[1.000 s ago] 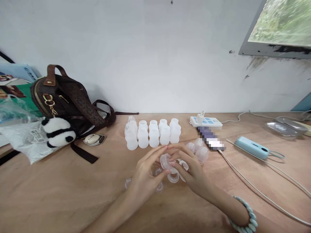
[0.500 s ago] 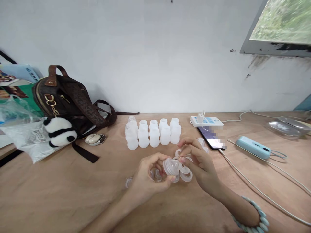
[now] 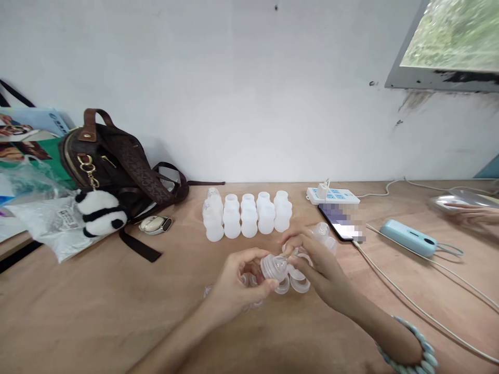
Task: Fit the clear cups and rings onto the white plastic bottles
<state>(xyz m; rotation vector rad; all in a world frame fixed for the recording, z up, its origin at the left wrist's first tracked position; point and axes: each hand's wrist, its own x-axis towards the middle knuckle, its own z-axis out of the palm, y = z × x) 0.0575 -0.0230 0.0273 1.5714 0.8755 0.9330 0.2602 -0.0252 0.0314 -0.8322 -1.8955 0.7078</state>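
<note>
My left hand (image 3: 239, 280) is closed around a translucent bottle collar ring with a clear bottle nipple (image 3: 275, 267) standing out of it toward the right. The fingertips of my right hand (image 3: 312, 265) pinch the nipple's tip. Below and between the hands lie several loose collar rings (image 3: 300, 286). More small clear parts are partly hidden under my left hand. Several frosted white baby bottles (image 3: 249, 221) stand in rows beyond my hands; the back left one has a clear nipple top (image 3: 213, 193). Clear nipples (image 3: 322, 230) lie beyond my right hand.
To the right are a phone (image 3: 339, 223) with a cable, a power strip (image 3: 335, 195) and a blue power bank (image 3: 407, 237). Another person's hand (image 3: 477, 215) reaches in by a clear container (image 3: 463, 200). A brown backpack (image 3: 128, 161), panda plush (image 3: 102, 213) and smartwatch (image 3: 166, 225) sit left.
Another person's hand has come in at the right edge by the clear container. My hands stay nearly in place, the right fingers still pinching the nipple tip. The view has shifted slightly.
</note>
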